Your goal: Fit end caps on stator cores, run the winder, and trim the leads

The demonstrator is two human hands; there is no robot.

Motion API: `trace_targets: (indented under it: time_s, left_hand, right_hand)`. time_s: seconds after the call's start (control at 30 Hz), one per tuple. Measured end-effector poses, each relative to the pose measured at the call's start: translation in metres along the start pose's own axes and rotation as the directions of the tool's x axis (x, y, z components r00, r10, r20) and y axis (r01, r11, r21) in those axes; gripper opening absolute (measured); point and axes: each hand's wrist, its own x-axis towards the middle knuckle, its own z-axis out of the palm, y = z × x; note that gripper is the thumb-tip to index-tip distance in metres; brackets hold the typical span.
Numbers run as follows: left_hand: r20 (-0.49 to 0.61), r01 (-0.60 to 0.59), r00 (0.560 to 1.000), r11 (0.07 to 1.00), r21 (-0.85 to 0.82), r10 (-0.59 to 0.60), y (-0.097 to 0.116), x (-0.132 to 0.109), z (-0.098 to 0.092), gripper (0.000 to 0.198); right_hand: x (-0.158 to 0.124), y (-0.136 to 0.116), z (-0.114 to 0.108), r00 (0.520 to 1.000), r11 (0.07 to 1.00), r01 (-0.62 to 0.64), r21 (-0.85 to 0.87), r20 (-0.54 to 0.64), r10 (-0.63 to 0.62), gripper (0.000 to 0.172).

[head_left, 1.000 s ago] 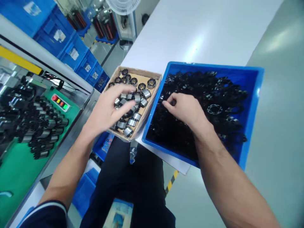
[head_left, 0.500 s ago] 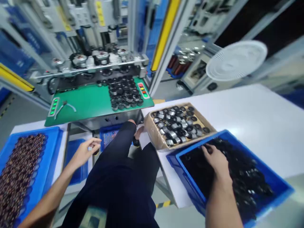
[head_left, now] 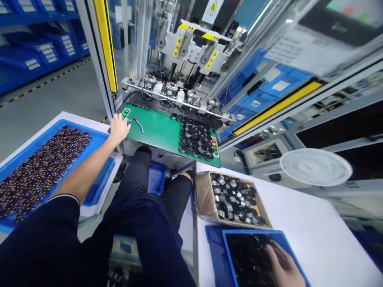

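My left hand (head_left: 119,128) reaches out to the near left corner of the green machine table (head_left: 158,129), its fingers over the green buttons (head_left: 125,113), beside small cutters (head_left: 136,121). Whether the fingers are spread or curled is unclear. My right hand (head_left: 283,266) rests low in the blue bin of black parts (head_left: 251,259) at the bottom right, fingers spread flat on the parts. A cardboard box of metal ring parts (head_left: 231,198) stands just beyond that bin. A cluster of black-and-metal rings (head_left: 196,137) sits on the green table.
A blue tray of copper-wound parts (head_left: 38,167) lies on the left table. The machine's fixture row (head_left: 176,93) and yellow-striped guard posts (head_left: 106,44) stand behind the green table. A white fan (head_left: 315,166) sits at right. My dark-trousered legs (head_left: 143,215) fill the gap between tables.
My view has swung left from the bins to the machine. My left hand left the cardboard box and reached to the green table's corner. My right hand stayed in the blue bin.
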Motion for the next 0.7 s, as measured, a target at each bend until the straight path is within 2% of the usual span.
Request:
trace_targets:
  time_s: [0.1,0.2,0.3,0.37,0.4,0.5,0.57,0.63,0.7]
  left_hand:
    - [-0.004,-0.007,1.0,1.0,0.004,0.007,-0.005,0.012,0.007,0.043]
    - [-0.029,-0.012,1.0,1.0,-0.029,0.011,-0.012,0.019,0.011,0.039]
    - [-0.071,0.002,0.997,0.993,-0.118,-0.011,-0.018,0.016,0.014,0.036]
    - [-0.106,0.004,0.994,0.979,-0.204,-0.026,-0.017,0.002,0.016,0.033]
    - [-0.125,-0.006,0.992,0.968,-0.25,-0.027,-0.012,-0.01,0.018,0.032]
    - [-0.183,-0.084,0.983,0.92,-0.383,0.014,0.019,-0.062,0.022,0.032]
    - [-0.198,-0.163,0.977,0.873,-0.459,0.078,0.052,-0.103,0.023,0.031]
    - [-0.198,-0.247,0.966,0.812,-0.528,0.165,0.09,-0.138,0.025,0.026]
    - [-0.186,-0.319,0.947,0.731,-0.604,0.26,0.127,-0.161,0.027,0.026]
  right_hand:
    - [-0.035,-0.021,0.009,1.0,0.997,0.025,0.071,-0.014,-0.024,0.041]
    - [-0.054,-0.06,0.035,0.995,0.984,0.098,0.148,-0.002,-0.099,0.044]
    - [-0.062,-0.117,0.083,0.963,0.939,0.228,0.26,0.081,-0.256,0.057]
    - [-0.07,-0.16,0.129,0.9,0.884,0.3,0.358,0.2,-0.386,0.064]
    - [-0.077,-0.183,0.154,0.85,0.85,0.324,0.416,0.267,-0.455,0.064]
    - [-0.111,-0.251,0.23,0.668,0.736,0.319,0.597,0.409,-0.621,0.064]
    - [-0.136,-0.291,0.269,0.587,0.687,0.256,0.68,0.455,-0.669,0.086]
    - [-0.157,-0.321,0.291,0.521,0.655,0.171,0.736,0.496,-0.694,0.106]
    - [-0.169,-0.336,0.297,0.491,0.634,0.083,0.769,0.522,-0.697,0.111]
